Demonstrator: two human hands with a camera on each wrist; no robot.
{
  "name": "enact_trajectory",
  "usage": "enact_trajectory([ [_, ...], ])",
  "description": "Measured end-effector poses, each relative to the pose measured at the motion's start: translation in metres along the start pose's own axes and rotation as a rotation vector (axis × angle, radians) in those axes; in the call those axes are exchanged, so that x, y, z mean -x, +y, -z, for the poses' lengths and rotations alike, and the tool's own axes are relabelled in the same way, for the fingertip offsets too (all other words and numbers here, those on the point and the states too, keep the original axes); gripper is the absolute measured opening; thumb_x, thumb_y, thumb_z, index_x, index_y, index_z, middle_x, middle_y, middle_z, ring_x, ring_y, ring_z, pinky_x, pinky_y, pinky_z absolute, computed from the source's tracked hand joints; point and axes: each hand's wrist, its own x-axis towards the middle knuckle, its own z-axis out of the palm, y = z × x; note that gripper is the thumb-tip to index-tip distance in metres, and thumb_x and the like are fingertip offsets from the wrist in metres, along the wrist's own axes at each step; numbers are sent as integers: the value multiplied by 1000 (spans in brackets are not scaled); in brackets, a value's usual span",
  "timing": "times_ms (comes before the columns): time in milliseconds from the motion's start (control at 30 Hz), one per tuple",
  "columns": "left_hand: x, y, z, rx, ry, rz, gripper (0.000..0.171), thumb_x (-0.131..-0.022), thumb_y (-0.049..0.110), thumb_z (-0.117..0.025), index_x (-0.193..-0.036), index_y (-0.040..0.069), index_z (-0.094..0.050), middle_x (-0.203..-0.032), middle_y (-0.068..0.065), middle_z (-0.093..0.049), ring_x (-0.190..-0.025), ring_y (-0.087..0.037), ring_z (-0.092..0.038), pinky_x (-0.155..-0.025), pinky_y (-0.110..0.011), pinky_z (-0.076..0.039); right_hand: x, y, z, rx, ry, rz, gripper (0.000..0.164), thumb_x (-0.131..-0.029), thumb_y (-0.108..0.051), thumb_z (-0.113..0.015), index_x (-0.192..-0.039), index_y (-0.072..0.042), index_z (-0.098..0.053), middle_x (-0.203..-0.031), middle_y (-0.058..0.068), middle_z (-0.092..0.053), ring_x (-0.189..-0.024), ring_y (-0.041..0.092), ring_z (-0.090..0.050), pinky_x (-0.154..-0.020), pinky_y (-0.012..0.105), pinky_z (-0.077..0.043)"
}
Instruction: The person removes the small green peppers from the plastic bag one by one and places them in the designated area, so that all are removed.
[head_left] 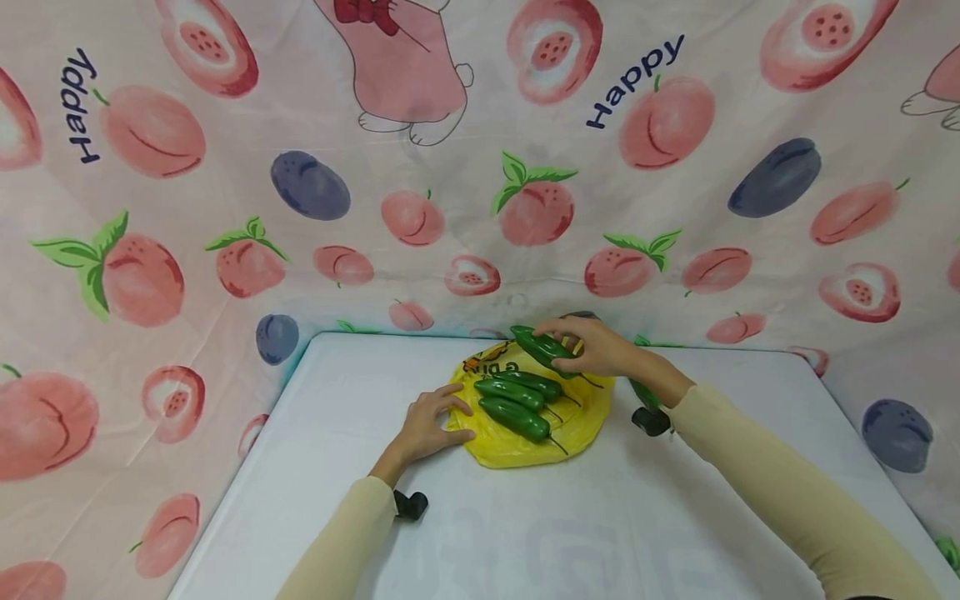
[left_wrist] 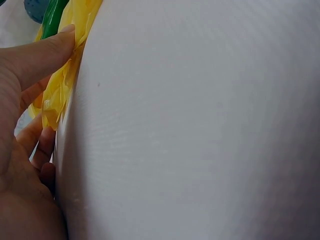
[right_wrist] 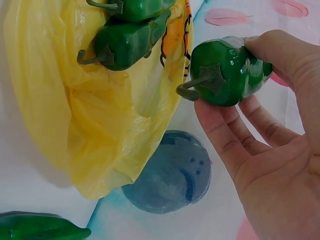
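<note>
My right hand pinches a green chili pepper between thumb and fingers, over the far side of a yellow plastic bag. In the right wrist view, its curved stem points away from the palm. Several more glossy green peppers lie side by side on the flattened bag, stems toward the right. At the bag's left edge, my left hand touches the crumpled plastic, thumb and fingertips apart. Another green pepper lies right of the bag, partly hidden by the right forearm.
The white table ends just behind the bag. A pink cloth printed with fruit hangs behind it and along the sides. Black wrist devices sit under both forearms.
</note>
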Motion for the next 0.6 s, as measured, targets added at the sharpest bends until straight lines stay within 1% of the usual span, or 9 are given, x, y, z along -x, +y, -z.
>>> enact_trajectory([
  [133,0,0,0,-3,-1,5,28,-83,35,-87,-106,25,-74,-156,-7,-49,-136,-40,-43,-109,-64,-27,3,0,2,-9,-1,-15,52,-90,-6,-78,-139,-13,-61,-130,12,-64,-102,29,-65,-85,45,-58],
  [267,0,0,0,-6,-4,12,28,-83,35,-86,-107,26,-74,-157,-6,-48,-137,-39,-43,-110,-63,-26,8,-1,7,2,0,-53,52,-90,-7,-78,-139,-14,-62,-132,12,-63,-104,29,-65,-85,44,-58],
  [600,1,0,1,1,-15,1,28,-84,35,-86,-107,25,-74,-157,-7,-47,-136,-39,-43,-110,-64,-25,28,4,17,36,43,-39,52,-88,-6,-80,-137,-10,-62,-118,16,-66,-91,29,-68,-77,43,-60],
])
